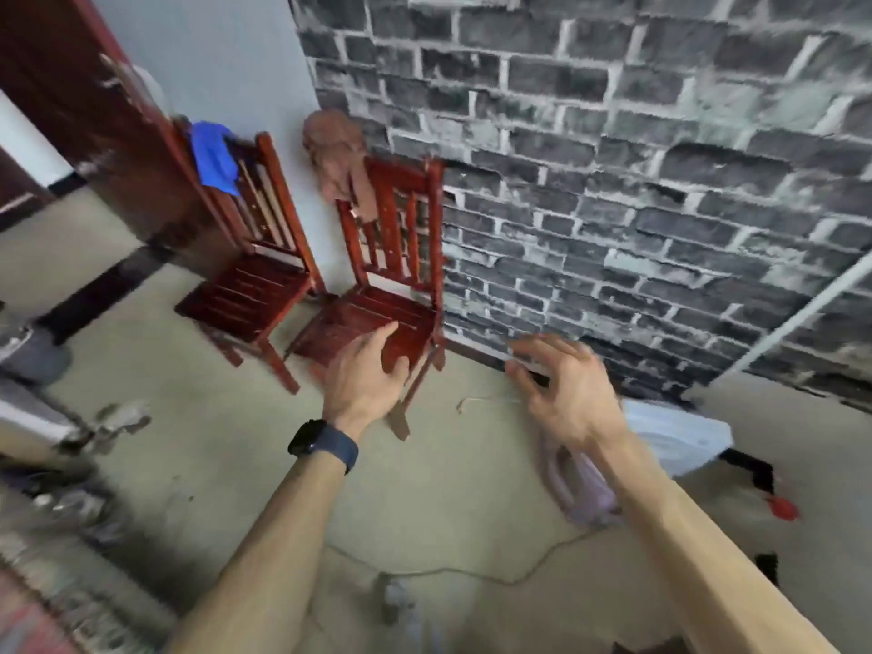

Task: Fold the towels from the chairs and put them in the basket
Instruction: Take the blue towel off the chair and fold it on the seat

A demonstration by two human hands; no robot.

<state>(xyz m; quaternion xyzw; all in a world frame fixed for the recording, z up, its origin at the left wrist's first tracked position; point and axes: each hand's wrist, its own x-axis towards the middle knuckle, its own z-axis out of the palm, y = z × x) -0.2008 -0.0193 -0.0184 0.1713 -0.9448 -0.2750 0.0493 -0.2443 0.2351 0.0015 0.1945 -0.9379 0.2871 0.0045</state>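
My left grip (368, 375) is loosely spread, fingers slightly bent and thumb apart, and holds nothing; it shows over the front edge of the right chair (396, 257) seat, and I cannot tell whether it touches the wood. My right grip (561, 394), at 3 o'clock of the left, is splayed the same way and holds nothing, its fingertips smeared by blur, above the floor (472, 488) near the foot of the brick wall (613, 181). A dark watch (325, 443) bands my left wrist. I count two grips, two chairs, two towels. Both chairs are red wood with slatted backs and seats: the left chair (245, 276) stands at 10 o'clock of the view's middle, and the right chair is just beside it, nearer 12 o'clock. The blue towel (212, 158) hangs bunched over the top rail of the left chair's back, bright and creased, at 11 o'clock from my left grip. The brown towel (337, 153) sits crumpled in a lump on the left post of the right chair's back, one tail drooping across the slats, at 12 o'clock from my left grip. A thin cord (472, 575) trails over the floor at 6 o'clock. A pale lilac thing (585, 488) lies under my right forearm, too blurred to name
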